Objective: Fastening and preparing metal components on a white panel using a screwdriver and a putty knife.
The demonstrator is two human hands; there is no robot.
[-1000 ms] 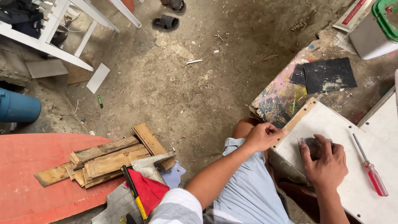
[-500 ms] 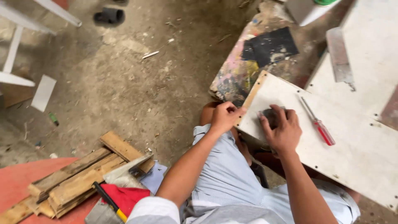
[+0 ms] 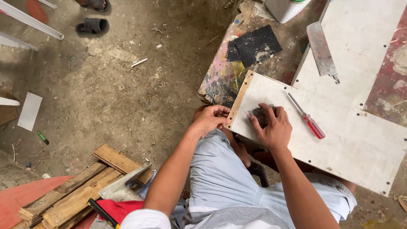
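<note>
Board (image 3: 339, 135), white and flat, lies across your lap and runs off to the right, with its bare wooden edge strip facing left. Your left hand (image 3: 210, 119) is curled tight around that near-left edge, fingers wrapped over the wood, gripping the board itself. Your right hand (image 3: 273, 127) sits palm-down on the board just beside the left one, fingers fairly close together and pressed onto a dark sanding pad (image 3: 259, 114); the pad is mostly covered, only its far-left part showing past your fingertips. Screwdriver (image 3: 307, 116), red handle, lies loose on the board just right of your right hand, shaft pointing far-left, not touched. A second white panel (image 3: 360, 46) lies beyond, touching the far edge of the board, with red-brown patches on its right side. On it rests a scraper (image 3: 321, 48), blade flat, well apart from both hands. Dark sandpaper sheets (image 3: 254, 44) lie on a paint-stained table (image 3: 220, 80), far-left of the board. A white container (image 3: 286, 8) stands at the far edge, cut off by the frame. Down on the dirt floor to your near left: a stack of wood scraps (image 3: 80, 191), a red cloth (image 3: 121, 210) beside it. Far left, a dark sandal (image 3: 91, 26). You wear pale striped shorts (image 3: 224, 174).
</note>
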